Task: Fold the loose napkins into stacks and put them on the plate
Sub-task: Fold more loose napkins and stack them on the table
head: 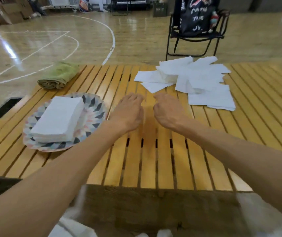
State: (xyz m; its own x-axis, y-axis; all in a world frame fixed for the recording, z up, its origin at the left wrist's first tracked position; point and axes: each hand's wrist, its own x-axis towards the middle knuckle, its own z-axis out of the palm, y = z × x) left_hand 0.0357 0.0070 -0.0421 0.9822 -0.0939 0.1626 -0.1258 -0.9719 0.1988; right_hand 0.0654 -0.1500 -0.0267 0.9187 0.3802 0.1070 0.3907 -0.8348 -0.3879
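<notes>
Both my forearms stretched over slatted wooden table (154,161). Left hand (128,112) and right hand (167,112) side by side mid-table, fingers loosely curled, holding nothing, bit blurry tbh. Left of hands: patterned paper plate (95,115) with neat stack of folded napkins (58,118) sitting on it. Farther right: messy pile of loose napkins (196,79), sheets overlapping. Far left table edge: rolled green towel (59,76). Beyond table: black folding chair (195,36) with dark bag (196,16) on gym floor.
</notes>
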